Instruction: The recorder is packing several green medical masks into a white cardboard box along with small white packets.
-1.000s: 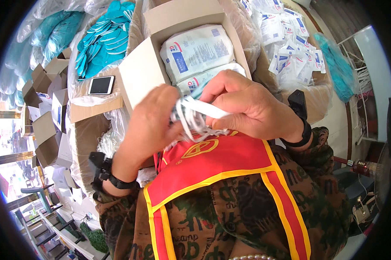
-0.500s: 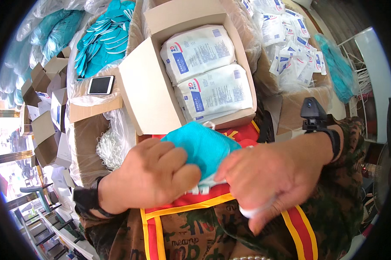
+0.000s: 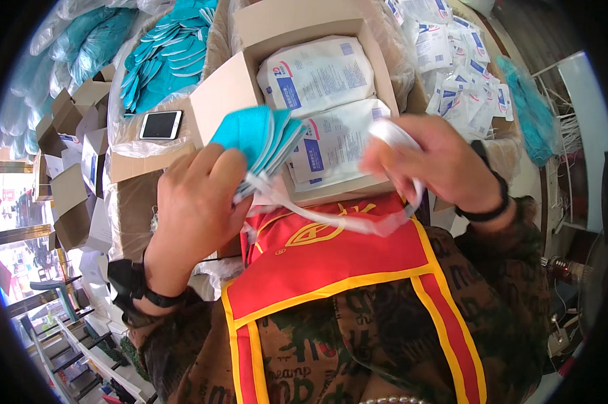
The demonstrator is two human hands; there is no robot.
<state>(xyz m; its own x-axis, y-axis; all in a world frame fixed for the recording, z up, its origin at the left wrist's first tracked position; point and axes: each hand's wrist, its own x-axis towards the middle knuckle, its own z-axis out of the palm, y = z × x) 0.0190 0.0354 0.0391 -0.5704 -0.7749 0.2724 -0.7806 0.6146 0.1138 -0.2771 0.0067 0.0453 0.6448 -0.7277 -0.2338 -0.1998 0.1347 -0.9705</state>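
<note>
A small stack of folded teal face masks [image 3: 250, 135] is gripped by my left hand [image 3: 199, 195], whose fingers are closed round its lower edge. White elastic straps [image 3: 317, 217] hang in a loose curve from the masks across to my right hand [image 3: 428, 158]. That hand is closed on the straps, some of which loop over its fingers; motion blurs it. Both hands are above my red apron [image 3: 344, 262], in front of an open carton [image 3: 219, 101]. White printed packages [image 3: 321, 74] lie inside the carton, and the masks partly cover its near left side.
A lined box at the far left holds loose teal masks [image 3: 169, 57], with a phone [image 3: 161, 125] on its near flap. Small white packets [image 3: 469, 87] fill a box at the right, beside a teal bundle in plastic [image 3: 529, 114]. Opened cartons [image 3: 68, 168] are stacked at left.
My left hand has moved up and left with the masks, now turned so several layers show. My right hand has risen away from them toward the carton, drawing the white straps out.
</note>
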